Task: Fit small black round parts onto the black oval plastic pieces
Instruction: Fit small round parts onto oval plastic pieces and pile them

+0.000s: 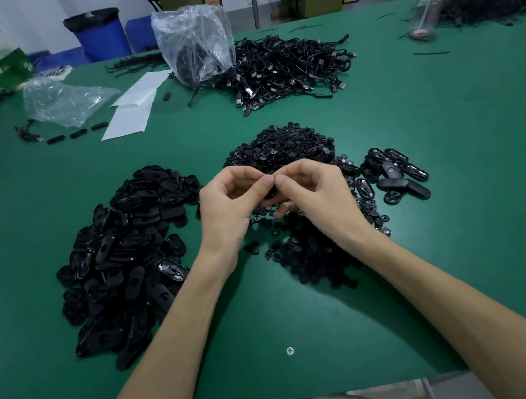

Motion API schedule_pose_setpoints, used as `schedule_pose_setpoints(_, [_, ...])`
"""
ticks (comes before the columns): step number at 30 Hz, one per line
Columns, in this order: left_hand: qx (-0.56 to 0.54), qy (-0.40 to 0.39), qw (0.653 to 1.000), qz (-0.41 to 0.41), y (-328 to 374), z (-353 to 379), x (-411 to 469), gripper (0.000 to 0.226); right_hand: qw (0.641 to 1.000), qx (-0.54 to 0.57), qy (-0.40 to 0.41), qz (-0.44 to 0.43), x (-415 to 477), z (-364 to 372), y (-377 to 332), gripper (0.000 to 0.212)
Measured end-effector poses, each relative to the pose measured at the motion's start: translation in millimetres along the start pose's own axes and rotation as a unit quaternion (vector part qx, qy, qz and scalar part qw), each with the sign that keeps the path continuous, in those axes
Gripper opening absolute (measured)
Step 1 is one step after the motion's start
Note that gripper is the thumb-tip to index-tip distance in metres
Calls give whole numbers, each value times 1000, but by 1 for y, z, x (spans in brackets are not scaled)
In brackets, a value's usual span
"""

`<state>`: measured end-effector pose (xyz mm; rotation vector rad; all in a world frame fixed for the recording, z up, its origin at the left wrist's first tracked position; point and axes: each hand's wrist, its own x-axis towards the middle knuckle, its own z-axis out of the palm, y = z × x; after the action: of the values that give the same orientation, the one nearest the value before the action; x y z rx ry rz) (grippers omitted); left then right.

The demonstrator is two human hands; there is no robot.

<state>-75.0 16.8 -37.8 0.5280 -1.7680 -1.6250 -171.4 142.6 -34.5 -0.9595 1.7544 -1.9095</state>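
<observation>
Landmark: heap of small black round parts (pixel 281 146), spread on the green desk (pixel 463 256).
Left hand (pixel 225 204): above the heap's middle, fingers curled, thumb and forefinger pinching a black piece (pixel 269 195).
Right hand (pixel 314 189): same spot, thumb tip against the left thumb, fingers curled round the same black piece. Piece mostly hidden by fingers; cannot tell oval from round.
Black oval plastic pieces (pixel 122 258): large pile left of the heap, on the desk.
Smaller group of ovals (pixel 392 172): right of the heap, touching its edge, several hollow side up.
Cable pile (pixel 288 68): behind the heap, apart from it.
Clear plastic bag (pixel 194 41): behind the heap, against the cable pile.
White sheets (pixel 135 105): behind and left of the heap.
Screw head (pixel 290 350): in front of the heap, toward the desk's near edge.
</observation>
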Motion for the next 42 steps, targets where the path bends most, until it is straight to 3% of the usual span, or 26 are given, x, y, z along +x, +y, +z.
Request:
schedule_pose_setpoints(9, [17, -18, 999, 33, 2, 1, -2, 9, 999, 27, 5, 18, -1, 1, -3, 14])
schedule_pose_setpoints(17, [65, -17, 996, 53, 2, 7, -4, 26, 997, 26, 42, 55, 4, 2, -1, 18])
schedule_pose_setpoints(20, [61, 6, 998, 27, 1, 7, -4, 30, 996, 45, 37, 63, 3, 3, -2, 18])
schedule_pose_setpoints(25, [42, -2, 999, -3, 0, 4, -1, 20, 997, 47, 17, 57, 2, 1, -4, 19])
schedule_pose_setpoints(32, [27, 24, 999, 6, 1, 4, -3, 15, 978, -193, 48, -61, 1, -2, 2, 8])
schedule_pose_setpoints(36, [-8, 10, 1000, -7, 1, 4, -3, 16, 957, -266, 65, -93, 4, -6, 3, 9])
schedule_pose_setpoints(42, [25, 4, 1000, 9, 0, 7, -4, 17, 943, -313, 51, -105, 4, -3, 5, 9])
